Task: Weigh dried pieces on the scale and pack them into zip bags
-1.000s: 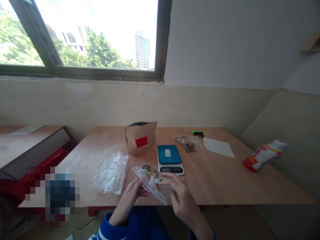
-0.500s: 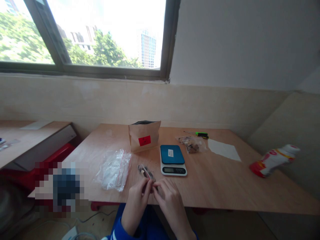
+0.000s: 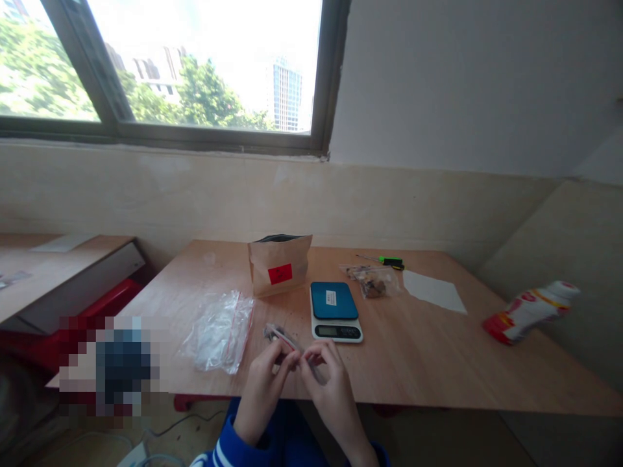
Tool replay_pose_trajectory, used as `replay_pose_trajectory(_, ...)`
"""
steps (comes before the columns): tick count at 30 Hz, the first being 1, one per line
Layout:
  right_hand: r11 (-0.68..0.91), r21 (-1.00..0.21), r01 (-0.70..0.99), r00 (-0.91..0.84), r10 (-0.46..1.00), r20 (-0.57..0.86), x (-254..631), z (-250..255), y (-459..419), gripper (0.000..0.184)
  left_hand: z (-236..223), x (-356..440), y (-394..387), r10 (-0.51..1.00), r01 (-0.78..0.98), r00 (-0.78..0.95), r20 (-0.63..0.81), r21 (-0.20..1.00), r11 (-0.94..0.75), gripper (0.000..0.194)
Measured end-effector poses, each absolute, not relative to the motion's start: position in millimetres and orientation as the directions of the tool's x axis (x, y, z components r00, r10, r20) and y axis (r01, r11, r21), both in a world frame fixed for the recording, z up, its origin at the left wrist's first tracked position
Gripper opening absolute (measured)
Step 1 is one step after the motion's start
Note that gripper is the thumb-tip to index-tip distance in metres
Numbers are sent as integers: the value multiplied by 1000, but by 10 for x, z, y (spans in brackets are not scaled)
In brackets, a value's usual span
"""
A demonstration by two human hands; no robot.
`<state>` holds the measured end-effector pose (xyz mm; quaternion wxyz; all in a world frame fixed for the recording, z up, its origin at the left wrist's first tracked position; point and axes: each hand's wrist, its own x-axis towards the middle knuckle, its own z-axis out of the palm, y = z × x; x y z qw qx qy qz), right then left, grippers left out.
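A small clear zip bag (image 3: pixel 283 333) with a red seal line and dark contents is stretched between my two hands, just above the table's front part. My left hand (image 3: pixel 263 378) pinches its seal edge from the left. Close beside it, my right hand (image 3: pixel 329 381) pinches the same edge, thumb and fingertips together. Fingers partly cover the bag, and what exactly is inside cannot be made out. Just beyond my right hand lies a kitchen scale (image 3: pixel 334 301) with a blue plate and nothing on it. A stack of clear zip bags (image 3: pixel 217 334) lies to the left.
Behind the scale's left side stands an open brown paper pouch (image 3: pixel 263 275) with a red label. Filled zip bags (image 3: pixel 374 283), a green-and-black screwdriver (image 3: pixel 390 261) and a white paper sheet (image 3: pixel 433 290) lie at the back right. A red-and-white bottle (image 3: pixel 530 314) appears far right.
My right hand has slid slightly along the bag's seal edge and turned, with its fingers now more raised. The bag looks more drawn out between both hands. The view has shifted slightly.
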<state>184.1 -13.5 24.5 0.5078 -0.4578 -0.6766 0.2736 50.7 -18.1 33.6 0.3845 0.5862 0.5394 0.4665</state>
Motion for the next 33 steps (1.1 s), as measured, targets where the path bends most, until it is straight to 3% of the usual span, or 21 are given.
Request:
replay_pose_trajectory(4,404,-870,282,-13,909,418,1806,279,-124,11,322,484,-146,983,334,-4,184,927,-172,21)
replay_pose_trajectory(15,393,-866,309,188,867,461,1821,206,55,12,321,540,-30,957,410,73,280,867,-285,16)
replay_pose_trajectory(19,233,-941,244,471,820,325,2077,327,272,28,362,486,-135,957,436,143,251,853,-289,24)
replay_pose_trajectory(22,164,-982,88,459,869,186,2226,507,425,39,346,421,-179,975,401,88,204,889,-222,29)
replay_pose_trajectory(26,221,-974,-48,338,921,192,2183,736,551,41,175,385,-50,979,143,-72,192,973,-181,37)
replay_pose_trajectory(28,239,-964,-117,306,932,194,2102,800,603,41,20,398,76,983,-50,-145,116,991,-124,41)
replay_pose_trajectory(31,180,-959,-219,179,974,142,1979,814,697,39,-206,434,271,997,-377,-58,-52,926,26,60)
replay_pose_trajectory(33,102,-965,-241,32,995,97,1920,780,777,40,-291,448,368,998,-537,-7,-57,843,45,71)
